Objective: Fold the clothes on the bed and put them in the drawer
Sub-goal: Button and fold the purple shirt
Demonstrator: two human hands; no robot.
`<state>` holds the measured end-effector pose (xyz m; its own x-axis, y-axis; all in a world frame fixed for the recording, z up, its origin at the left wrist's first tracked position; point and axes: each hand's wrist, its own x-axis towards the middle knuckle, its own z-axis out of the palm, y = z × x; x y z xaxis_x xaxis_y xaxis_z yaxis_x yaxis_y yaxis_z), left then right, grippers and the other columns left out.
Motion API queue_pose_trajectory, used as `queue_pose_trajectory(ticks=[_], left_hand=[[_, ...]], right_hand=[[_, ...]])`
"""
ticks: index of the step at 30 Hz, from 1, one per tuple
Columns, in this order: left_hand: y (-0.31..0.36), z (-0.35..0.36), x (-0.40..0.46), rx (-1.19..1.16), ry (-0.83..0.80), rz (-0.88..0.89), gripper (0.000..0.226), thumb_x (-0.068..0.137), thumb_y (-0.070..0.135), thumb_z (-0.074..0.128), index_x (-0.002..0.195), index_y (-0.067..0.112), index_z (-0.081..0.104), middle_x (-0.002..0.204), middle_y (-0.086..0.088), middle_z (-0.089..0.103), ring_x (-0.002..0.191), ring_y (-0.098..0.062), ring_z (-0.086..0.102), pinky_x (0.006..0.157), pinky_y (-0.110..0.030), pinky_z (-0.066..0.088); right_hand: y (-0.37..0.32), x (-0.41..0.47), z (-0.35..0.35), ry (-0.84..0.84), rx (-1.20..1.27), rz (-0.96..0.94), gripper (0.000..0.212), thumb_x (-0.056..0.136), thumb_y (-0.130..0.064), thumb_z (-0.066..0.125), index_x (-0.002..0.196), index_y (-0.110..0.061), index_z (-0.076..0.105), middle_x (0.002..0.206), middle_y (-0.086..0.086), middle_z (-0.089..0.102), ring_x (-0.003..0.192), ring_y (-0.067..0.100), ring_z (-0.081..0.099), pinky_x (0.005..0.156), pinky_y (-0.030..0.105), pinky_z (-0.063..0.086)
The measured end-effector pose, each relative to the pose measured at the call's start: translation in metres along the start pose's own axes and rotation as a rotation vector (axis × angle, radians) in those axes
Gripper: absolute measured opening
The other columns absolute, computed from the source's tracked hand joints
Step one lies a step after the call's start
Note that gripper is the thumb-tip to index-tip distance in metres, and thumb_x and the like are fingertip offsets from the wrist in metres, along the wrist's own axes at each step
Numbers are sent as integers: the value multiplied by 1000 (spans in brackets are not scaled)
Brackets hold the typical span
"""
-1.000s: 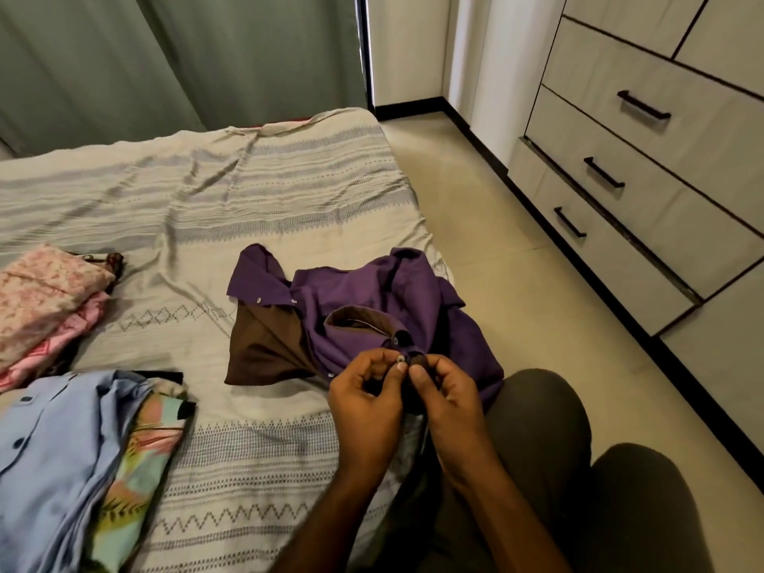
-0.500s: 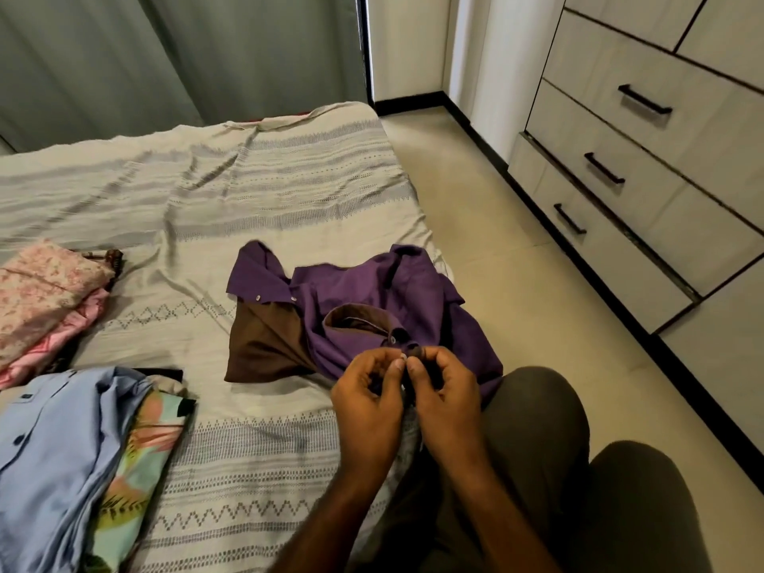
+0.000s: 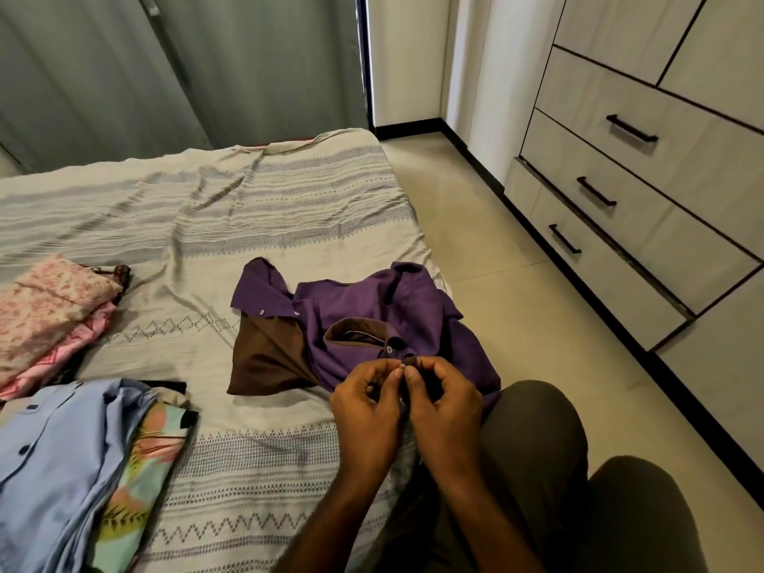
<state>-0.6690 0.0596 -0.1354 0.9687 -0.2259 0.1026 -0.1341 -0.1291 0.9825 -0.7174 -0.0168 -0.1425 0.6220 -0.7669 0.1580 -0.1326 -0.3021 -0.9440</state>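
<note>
The crumpled purple button-up shirt with brown lining (image 3: pixel 372 320) lies at the right edge of the bed (image 3: pixel 256 225), near its front right corner, on a cream bedsheet with grey woven bands. Its brown-lined collar faces the person; one front panel is turned back, exposing the brown inner side and two pale buttons.

Both hands meet over the shirt's placket just below the collar. The left hand (image 3: pixel 366 401) has its fingers curled, thumb and forefinger pinching the purple cloth. The right hand (image 3: pixel 444 401) is likewise curled, its thumb and forefinger pinching the same strip of fabric; the fingertips of the two hands touch. Whether a button sits between them cannot be told.

At the left edge of the bed lies a folded pink floral garment (image 3: pixel 49 308). Nearer the front left corner lie a light blue buttoned shirt (image 3: pixel 58 469) and, partly under it, a multicoloured tropical-print garment (image 3: pixel 144 461).

Right of the bed, across the tiled floor, stands a pale grey drawer unit (image 3: pixel 645 208) with black bar handles; all its drawers are closed.
</note>
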Motion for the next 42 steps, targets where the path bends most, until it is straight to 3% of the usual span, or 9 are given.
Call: queue_pose_trajectory(ticks=[12,20,25,28,32,34,38,40,42], left_hand=[[16,-4,-3,-17,9,-92,11,92,4,68,87,12,76,77,3,75,72,-8,72,64,-17,54],[28,-9,16,-195,-69,-302,10,91,2,68,85,4,76,83,-15,75,82,-27,73,76,-37,61],[63,-10,42,-235,-148,-307,14,92,3,66,80,6,74,71,-8,73,64,-15,70,54,-24,53],[91,-7,72,-203,-192,-246,18,91,3,67,74,9,71,63,-4,68,55,-12,63,55,-23,50],[117,-8,107,-131,-257,-95,13,87,15,68,79,10,76,73,-14,72,73,-30,70,80,-50,59],[124,-9,115,-93,-260,-37,14,85,20,67,83,12,78,80,-16,74,81,-35,73,81,-61,59],[118,-16,115,244,-163,293,12,88,14,68,89,16,79,85,4,76,83,-10,71,82,-37,60],[105,-22,107,375,-76,419,10,86,20,70,93,24,76,93,9,73,89,-9,66,82,-37,56],[85,-30,101,379,-132,497,25,86,17,71,109,29,71,113,7,67,106,-12,62,93,-35,53]], right_hand=[[-4,-7,-1,90,-185,-339,8,92,-10,70,100,-8,73,94,2,70,82,-2,59,75,3,46],[-10,9,-5,-8,-192,-445,14,91,-9,68,105,-7,72,99,5,72,89,1,59,81,4,46],[-33,36,-9,-21,-50,-381,17,88,-15,75,105,-11,75,100,-5,73,89,1,65,82,13,52],[-58,69,-7,7,93,-225,16,83,-20,80,97,-16,78,91,-6,77,84,6,72,80,30,60],[-96,104,-11,-33,236,-141,12,80,-17,83,90,-16,77,84,-3,77,80,9,73,81,38,61],[-108,115,-11,-50,232,-154,13,80,-16,82,92,-16,76,85,-3,76,81,8,73,82,38,61],[-105,117,-6,-90,164,-176,13,84,-13,78,96,-16,74,89,-4,76,83,7,73,81,36,62],[-94,107,-7,-129,156,-187,12,86,-13,76,97,-16,74,89,-4,76,84,7,73,78,31,62],[-77,93,-11,-197,179,-197,12,86,-11,77,98,-13,74,90,-3,76,85,7,72,77,25,59]])
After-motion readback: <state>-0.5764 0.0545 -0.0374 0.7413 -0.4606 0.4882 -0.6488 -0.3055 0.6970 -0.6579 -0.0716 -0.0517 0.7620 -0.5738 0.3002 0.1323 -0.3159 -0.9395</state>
